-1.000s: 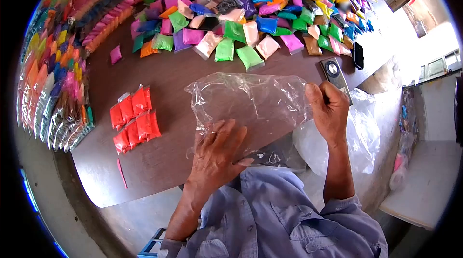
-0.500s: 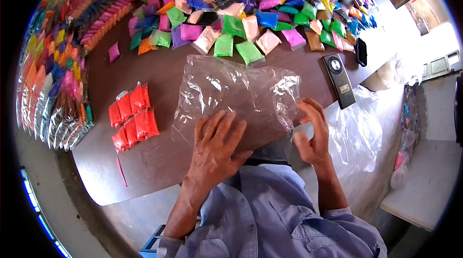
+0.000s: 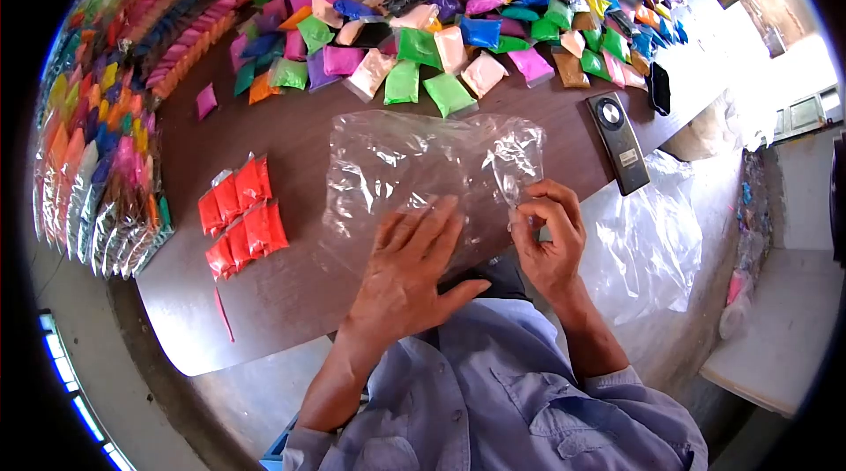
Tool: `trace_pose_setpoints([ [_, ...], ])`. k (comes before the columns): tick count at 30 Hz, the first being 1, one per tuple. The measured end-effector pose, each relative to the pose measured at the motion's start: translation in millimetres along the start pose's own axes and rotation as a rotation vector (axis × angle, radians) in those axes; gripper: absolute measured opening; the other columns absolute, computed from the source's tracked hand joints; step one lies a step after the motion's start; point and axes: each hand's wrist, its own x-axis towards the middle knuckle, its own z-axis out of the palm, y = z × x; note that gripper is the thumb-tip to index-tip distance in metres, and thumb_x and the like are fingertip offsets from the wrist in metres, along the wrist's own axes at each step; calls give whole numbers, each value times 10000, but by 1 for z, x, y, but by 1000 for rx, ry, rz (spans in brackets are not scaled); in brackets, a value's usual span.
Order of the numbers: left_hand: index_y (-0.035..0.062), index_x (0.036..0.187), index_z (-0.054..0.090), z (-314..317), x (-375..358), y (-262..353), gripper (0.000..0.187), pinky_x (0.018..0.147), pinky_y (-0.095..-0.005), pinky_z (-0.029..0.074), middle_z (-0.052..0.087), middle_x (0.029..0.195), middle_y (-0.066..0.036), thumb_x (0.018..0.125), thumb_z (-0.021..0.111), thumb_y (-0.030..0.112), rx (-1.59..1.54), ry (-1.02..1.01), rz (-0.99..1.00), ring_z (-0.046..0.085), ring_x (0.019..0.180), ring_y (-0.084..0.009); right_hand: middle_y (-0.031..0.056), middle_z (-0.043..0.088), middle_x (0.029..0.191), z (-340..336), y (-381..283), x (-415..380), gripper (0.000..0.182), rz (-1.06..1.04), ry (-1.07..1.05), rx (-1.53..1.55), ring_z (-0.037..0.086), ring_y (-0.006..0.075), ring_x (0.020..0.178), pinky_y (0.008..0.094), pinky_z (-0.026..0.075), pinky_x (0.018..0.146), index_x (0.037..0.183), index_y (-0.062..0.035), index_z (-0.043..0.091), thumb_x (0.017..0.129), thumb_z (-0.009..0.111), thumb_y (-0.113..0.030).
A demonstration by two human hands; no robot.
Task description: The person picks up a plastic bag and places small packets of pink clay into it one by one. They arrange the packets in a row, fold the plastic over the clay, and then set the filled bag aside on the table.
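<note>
A clear plastic bag (image 3: 397,154) lies spread on the brown table in front of me. My left hand (image 3: 410,268) rests flat on its lower part, fingers stretched out. At the bag's right edge, the thumb and fingers of my right hand (image 3: 551,237) are pinched together on the plastic. Red packets (image 3: 242,211) lie in two rows to the left of the bag, with a thin pink strip (image 3: 223,314) below them.
Many colourful packets (image 3: 419,46) are heaped along the far side of the table (image 3: 291,295). Filled clear bags (image 3: 97,180) stand at the left. A phone (image 3: 619,143) and a black object (image 3: 659,90) lie at the right. Loose plastic sheeting (image 3: 648,242) hangs beyond the right edge.
My left hand has slid slightly right over the bag. My right hand has moved left and its fingers have closed on the bag's right edge, which is drawn in a little.
</note>
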Motion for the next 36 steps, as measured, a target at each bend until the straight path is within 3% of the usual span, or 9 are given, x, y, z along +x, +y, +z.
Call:
trace_pose_setpoints([
  [5, -12, 1473, 648, 1, 7, 3, 900, 1216, -533, 434, 646, 1492, -208, 843, 899, 581, 75, -46, -64, 618, 1381, -383, 136, 704, 1200, -9, 7, 7, 233, -44, 99, -36, 695, 349, 1105, 439, 578, 882, 949, -43, 712, 797, 834, 84],
  [12, 11, 1476, 647, -6, 15, 13, 891, 1212, -530, 433, 639, 1508, -208, 834, 910, 570, 83, 65, -5, 613, 1393, -381, 135, 718, 1149, -11, 3, 13, 255, -190, 54, -85, 697, 371, 1146, 464, 557, 979, 949, -41, 688, 785, 833, 89],
  [18, 23, 1538, 615, 4, 33, 20, 846, 1230, -550, 411, 544, 1650, -194, 918, 829, 557, 92, -87, 78, 550, 1501, -362, 126, 735, 1108, -13, -13, 13, 264, -277, -35, -18, 730, 365, 1083, 463, 592, 929, 949, -35, 689, 779, 845, 93],
  [21, 28, 1584, 579, 25, 42, 11, 889, 1215, -589, 459, 456, 1734, -174, 936, 791, 598, -69, -458, -96, 423, 1618, -348, 118, 742, 1101, -14, -18, 8, 258, -284, -52, -3, 743, 354, 1052, 454, 607, 898, 956, -35, 693, 793, 852, 86],
  [25, 22, 1587, 575, 29, 32, 9, 899, 1235, -582, 442, 459, 1731, -174, 935, 793, 601, -62, -331, -63, 425, 1615, -360, 111, 745, 1105, -21, -23, 9, 272, -236, -139, -10, 749, 339, 1051, 429, 618, 880, 990, -39, 708, 807, 886, 56],
  [30, 6, 1564, 587, 18, 25, -1, 721, 1243, -593, 423, 510, 1677, -220, 1001, 745, 428, -93, -167, 65, 470, 1568, -404, 100, 751, 1108, -25, -18, 4, 284, -221, -260, 17, 753, 312, 1004, 413, 620, 851, 1000, -51, 734, 800, 921, 22],
  [31, -2, 1543, 597, 18, 24, -5, 607, 1192, -596, 473, 541, 1638, -246, 1031, 692, 312, -155, -118, 88, 563, 1479, -418, 98, 751, 1099, -26, -16, 2, 283, -224, -222, 25, 755, 305, 984, 415, 621, 837, 1000, -50, 737, 798, 921, 23],
  [35, 2, 1533, 604, 18, 37, -3, 550, 1118, -546, 541, 554, 1621, -251, 1032, 678, 214, -249, -83, -3, 639, 1386, -415, 100, 748, 1069, -30, -27, 4, 285, -222, -246, 30, 759, 298, 939, 416, 625, 802, 1002, -41, 745, 791, 923, 31],
  [36, 9, 1532, 609, 21, 44, -1, 545, 1074, -512, 569, 565, 1613, -240, 1022, 680, 189, -80, -99, 33, 658, 1358, -404, 100, 748, 1069, -28, -29, 3, 285, -223, -245, 27, 759, 298, 939, 416, 625, 802, 1002, -41, 745, 791, 923, 31],
])
